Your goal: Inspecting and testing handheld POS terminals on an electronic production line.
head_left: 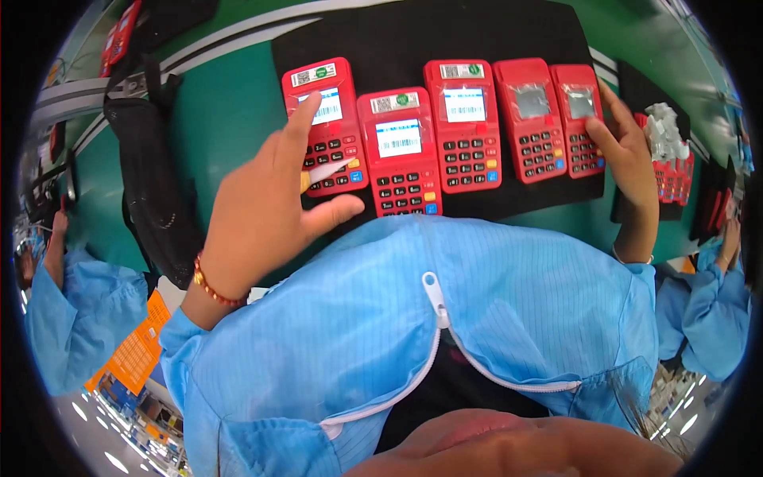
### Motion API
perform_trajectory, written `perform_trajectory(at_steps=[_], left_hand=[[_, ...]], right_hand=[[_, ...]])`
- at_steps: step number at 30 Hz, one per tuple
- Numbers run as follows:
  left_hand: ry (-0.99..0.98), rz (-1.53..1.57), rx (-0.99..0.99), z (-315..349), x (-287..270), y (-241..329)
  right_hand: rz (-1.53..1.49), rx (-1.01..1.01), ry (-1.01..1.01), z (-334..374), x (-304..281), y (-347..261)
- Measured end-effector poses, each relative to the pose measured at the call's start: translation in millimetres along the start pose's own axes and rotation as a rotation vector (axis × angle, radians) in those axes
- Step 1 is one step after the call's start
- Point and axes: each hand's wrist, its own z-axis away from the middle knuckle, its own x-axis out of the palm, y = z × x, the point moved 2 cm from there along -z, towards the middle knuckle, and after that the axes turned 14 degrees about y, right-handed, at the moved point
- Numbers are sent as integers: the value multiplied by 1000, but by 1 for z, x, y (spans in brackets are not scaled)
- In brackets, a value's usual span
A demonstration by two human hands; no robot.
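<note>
Logging five red plastic handheld keypad terminals [407, 171], set in a row on the black mat [429, 36] over the green counter [214, 103]. Left three: screens lit with a barcode pattern, a white rectangular label [315, 75] with a green round mark on the far end of each. Right two: screens grey, no such label seen. Judgement: the left three look further along; lit screen and label appear left to do on the right two. Left hand [266, 187]: over the leftmost terminal, index by its screen, thumb spread away; a pale pointed sliver [330, 169] shows beside the other fingers, cannot tell whether gripped. Right hand [633, 155]: fingers grasping the rightmost terminal [582, 131], thumb on its front, others at its right edge.
</note>
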Motion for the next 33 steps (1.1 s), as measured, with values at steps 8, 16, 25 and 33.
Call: perform_trajectory(at_steps=[8,16,25,33], left_hand=[[59,-5,39,36,24,24],[40,87,-31,35,17,16],[40,259,-76,22,13,4],[28,291,-45,14,11,0]], right_hand=[[499,-871,-11,60,73,-106],[519,-904,-5,53,106,-130],[59,-812,308,47,97,-86],[125,-890,196,47,97,-94]])
